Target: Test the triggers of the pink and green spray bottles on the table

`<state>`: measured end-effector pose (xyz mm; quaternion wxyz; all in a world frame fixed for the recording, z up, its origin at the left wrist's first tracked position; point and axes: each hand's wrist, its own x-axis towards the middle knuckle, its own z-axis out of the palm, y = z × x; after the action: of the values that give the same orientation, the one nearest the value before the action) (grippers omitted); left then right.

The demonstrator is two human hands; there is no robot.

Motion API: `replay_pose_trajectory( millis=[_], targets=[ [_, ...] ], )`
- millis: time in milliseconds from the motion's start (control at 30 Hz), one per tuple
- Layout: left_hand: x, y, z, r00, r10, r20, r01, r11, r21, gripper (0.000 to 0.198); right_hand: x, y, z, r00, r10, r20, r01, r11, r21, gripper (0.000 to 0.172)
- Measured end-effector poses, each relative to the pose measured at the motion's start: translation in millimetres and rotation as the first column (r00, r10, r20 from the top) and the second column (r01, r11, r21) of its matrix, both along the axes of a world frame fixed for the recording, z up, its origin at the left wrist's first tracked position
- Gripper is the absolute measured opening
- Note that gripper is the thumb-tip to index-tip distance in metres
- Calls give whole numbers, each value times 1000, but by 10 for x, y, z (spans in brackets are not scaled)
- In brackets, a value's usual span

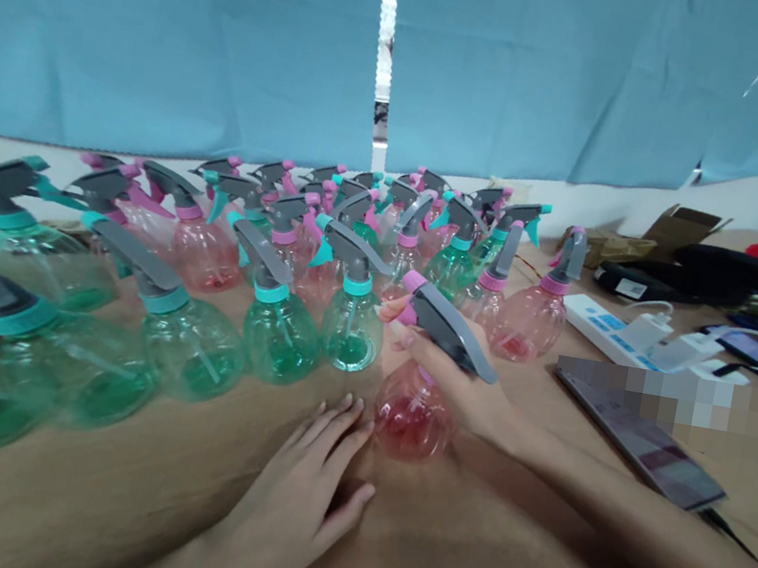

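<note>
Here the right hand [469, 391] is gripping a pink spray bottle [412, 416] — the left hand [307, 495] is lying spread, flat on the worktop [449, 558].

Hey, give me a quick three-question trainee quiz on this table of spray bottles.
1. True or false: the right hand grips a green bottle.
2. The left hand is: A) holding a bottle, B) lying flat on the table, C) resting on the phone.
3. What colour is the trigger of the held bottle?
Key: 1 false; 2 B; 3 grey.
</note>
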<state>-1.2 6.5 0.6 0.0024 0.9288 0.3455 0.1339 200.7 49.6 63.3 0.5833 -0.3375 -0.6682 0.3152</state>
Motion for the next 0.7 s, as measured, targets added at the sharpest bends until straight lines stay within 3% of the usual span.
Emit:
replay_pose_trajectory(
  millis=[700],
  targets=[
    [-15, -3, -21, 1000, -3, 31, 3, 1000, -2, 45, 12, -29, 17, 1000, -1, 6, 1, 999, 32, 10]
  ],
)
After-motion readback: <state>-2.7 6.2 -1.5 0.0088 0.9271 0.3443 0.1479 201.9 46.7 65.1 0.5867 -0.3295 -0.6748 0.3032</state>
